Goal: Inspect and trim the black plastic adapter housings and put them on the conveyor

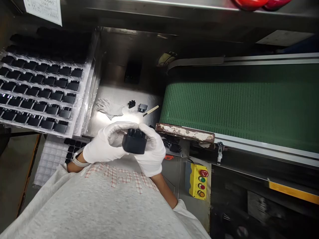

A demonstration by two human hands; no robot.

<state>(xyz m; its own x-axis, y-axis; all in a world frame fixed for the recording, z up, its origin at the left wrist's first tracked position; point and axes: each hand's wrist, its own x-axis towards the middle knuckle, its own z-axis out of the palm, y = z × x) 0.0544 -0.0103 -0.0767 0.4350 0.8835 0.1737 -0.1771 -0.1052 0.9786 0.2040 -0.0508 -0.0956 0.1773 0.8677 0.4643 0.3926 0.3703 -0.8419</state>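
Note:
Both of my hands wear white gloves and are close in front of my chest. Between them they hold a black plastic housing (134, 143), its ridged top facing away from me. My left hand (109, 141) grips it from the left, and my right hand (152, 147) closes round its right side; the fingertips of both meet behind it. Beyond the hands, two small black plastic parts (143, 108) lie on the metal table (112, 93), beside a thin pale stick (151, 111) with a dark end. A crumpled white glove (109, 108) lies to their left.
At left, stacked clear trays (77, 113) hold rows of black housings. A green conveyor belt (239, 106) runs along the right, with a worn edge block (184, 131). Below it is a yellow button box (199, 182). A metal shelf (174, 8) crosses the top.

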